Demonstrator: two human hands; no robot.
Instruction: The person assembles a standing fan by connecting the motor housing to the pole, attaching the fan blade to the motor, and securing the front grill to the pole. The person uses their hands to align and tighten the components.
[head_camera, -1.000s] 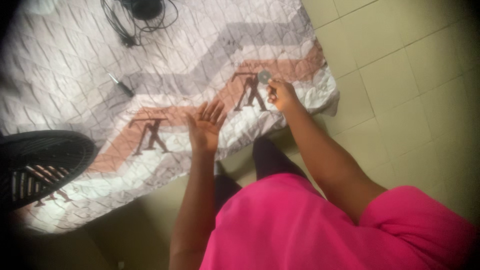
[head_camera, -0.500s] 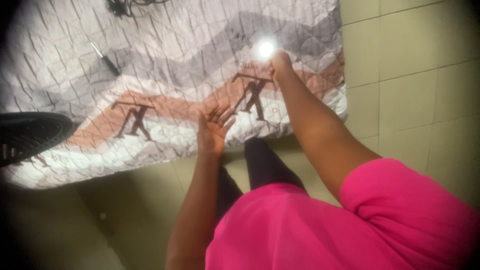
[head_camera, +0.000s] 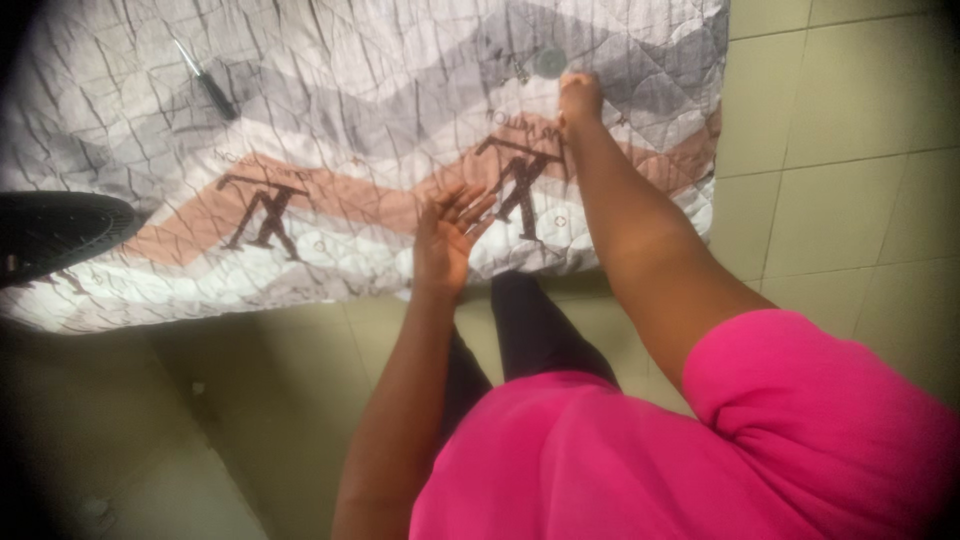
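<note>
My right hand reaches far over a quilted bedspread with grey, brown and white zigzag bands. Its fingers are curled, pinching a small grey round disc at the fingertips, low against the quilt's grey band. My left hand hovers above the quilt's near edge with its fingers spread, and it holds nothing. Dark stick-like figures are printed on the quilt between the two hands.
A screwdriver with a dark handle lies on the quilt at the upper left. A black slatted fan grille sits at the left edge. Pale floor tiles run along the right. My pink top and dark trousers fill the bottom.
My right hand has carried the disc farther out and up across the quilt. The left hand stays open near the quilt edge. The view has shifted, so the cable at the top is out of sight.
</note>
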